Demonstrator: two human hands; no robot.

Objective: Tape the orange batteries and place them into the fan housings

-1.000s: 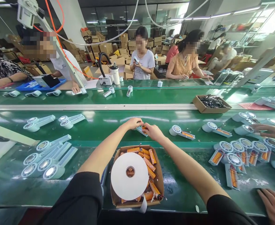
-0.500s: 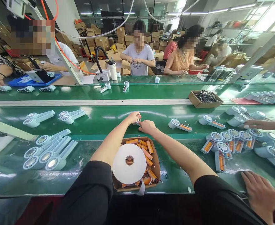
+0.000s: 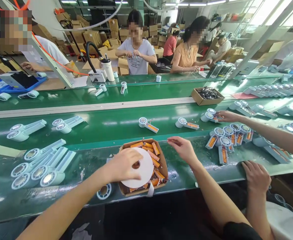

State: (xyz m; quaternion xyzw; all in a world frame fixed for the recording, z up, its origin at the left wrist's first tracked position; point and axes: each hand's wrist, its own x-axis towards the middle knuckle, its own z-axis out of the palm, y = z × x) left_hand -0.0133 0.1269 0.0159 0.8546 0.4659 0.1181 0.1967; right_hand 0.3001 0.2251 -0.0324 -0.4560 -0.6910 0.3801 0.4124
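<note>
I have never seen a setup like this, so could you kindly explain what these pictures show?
There is no robot: a person works with two bare hands. Every picture comes from one camera worn on that person's head, looking forward and down. The left hand is spread over a white roll atop a cardboard box of orange cylinders; I cannot tell whether it touches the roll. The right hand hangs just right of the box, with nothing visible in it. On the green bench, light-blue pieces lie at left, and similar pieces with orange cylinders in their handles lie at right, near another person's hand.
</note>
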